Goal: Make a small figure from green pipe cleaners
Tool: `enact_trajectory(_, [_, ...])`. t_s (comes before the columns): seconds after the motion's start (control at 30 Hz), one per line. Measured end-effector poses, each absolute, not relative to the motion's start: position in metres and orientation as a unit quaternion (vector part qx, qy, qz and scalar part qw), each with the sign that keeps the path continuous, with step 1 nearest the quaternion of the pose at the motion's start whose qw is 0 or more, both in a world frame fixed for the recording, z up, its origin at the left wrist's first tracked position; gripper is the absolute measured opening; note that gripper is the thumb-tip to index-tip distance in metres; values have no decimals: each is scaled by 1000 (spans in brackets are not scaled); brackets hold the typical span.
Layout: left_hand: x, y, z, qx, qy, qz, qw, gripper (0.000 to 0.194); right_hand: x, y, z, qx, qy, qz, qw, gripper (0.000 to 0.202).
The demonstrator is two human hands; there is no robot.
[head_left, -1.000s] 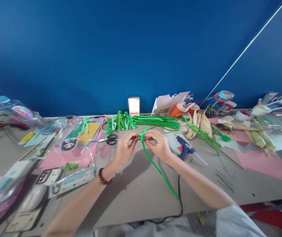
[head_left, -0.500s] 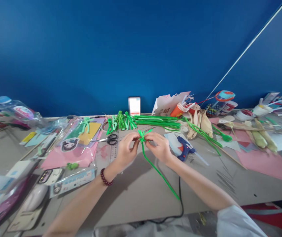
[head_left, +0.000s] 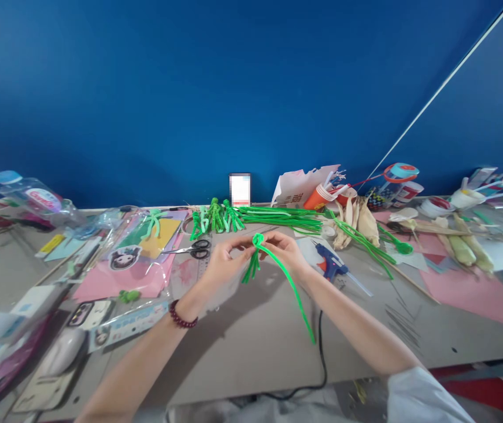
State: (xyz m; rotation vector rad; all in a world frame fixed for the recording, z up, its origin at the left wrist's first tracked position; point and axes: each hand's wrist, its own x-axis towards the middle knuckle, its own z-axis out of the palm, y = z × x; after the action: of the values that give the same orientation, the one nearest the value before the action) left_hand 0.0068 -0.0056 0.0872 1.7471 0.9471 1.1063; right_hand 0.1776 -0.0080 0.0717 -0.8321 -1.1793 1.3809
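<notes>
Between my two hands is a small figure of twisted green pipe cleaners (head_left: 258,239), with a rounded knot on top and several short strands hanging below. One long green strand runs from it down to the right. My left hand (head_left: 230,258) pinches it from the left, a dark red bead bracelet on the wrist. My right hand (head_left: 284,252) grips it from the right. Just beyond lie finished-looking green pipe-cleaner figures (head_left: 216,216) and a bundle of straight green pipe cleaners (head_left: 282,217).
To the left are black scissors (head_left: 199,249), pink paper (head_left: 119,285), a white mouse (head_left: 64,352) and a plastic bottle (head_left: 35,194). A blue glue gun (head_left: 333,261), dried husks (head_left: 351,223) and orange paper cups (head_left: 317,197) are on the right. A black cable (head_left: 323,352) crosses the table's front.
The green pipe-cleaner piece has been turned in my hands: its short ends, which pointed up, now hang down, and the knot is on top. The long strand has swung with it.
</notes>
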Motion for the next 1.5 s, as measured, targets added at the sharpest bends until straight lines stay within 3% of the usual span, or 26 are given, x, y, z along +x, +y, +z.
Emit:
enact_trajectory(0.2, [12, -8, 84, 588, 397, 439, 552, 21, 178, -6, 70, -354, -481, 606, 526, 28])
enact_trajectory(0.43, [16, -13, 92, 512, 390, 447, 622, 23, 182, -13, 82, -334, -469, 626, 526, 22])
enact_trajectory(0.73, [15, -13, 89, 534, 405, 431, 604, 23, 183, -12, 78, -343, -451, 647, 510, 24])
enact_trajectory(1.5, [18, -16, 80, 492, 285, 421, 707, 23, 171, -23, 84, -361, -493, 570, 549, 30])
